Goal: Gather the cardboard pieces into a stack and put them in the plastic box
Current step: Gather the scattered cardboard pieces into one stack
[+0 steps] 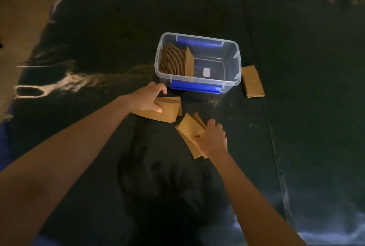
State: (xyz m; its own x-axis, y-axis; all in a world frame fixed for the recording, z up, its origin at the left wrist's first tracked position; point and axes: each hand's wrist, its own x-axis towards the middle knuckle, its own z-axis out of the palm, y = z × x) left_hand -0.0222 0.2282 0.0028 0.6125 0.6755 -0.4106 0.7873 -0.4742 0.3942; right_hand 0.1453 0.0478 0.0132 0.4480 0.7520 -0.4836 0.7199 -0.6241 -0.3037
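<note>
We are working over a dark cloth-covered surface [98,38], with the plastic box [236,72] sitting open near its middle. Inside the box, a row of cardboard pieces [173,59] is already standing on edge against the left wall, leaving the right half bare. We are judging the job to be partly done: three loose groups are still lying outside. One neat stack [252,82] is lying just beside the box's right wall, untouched. In front of the box, our left hand [148,97] is pressing down on a fanned pile [167,111], fingers curled over its far edge and thumb on top. Nearer us, our right hand [213,137] is closing narrowly around a second splayed bundle [189,129], squaring it up. Both bundles look uneven, so we are still gathering.
</note>
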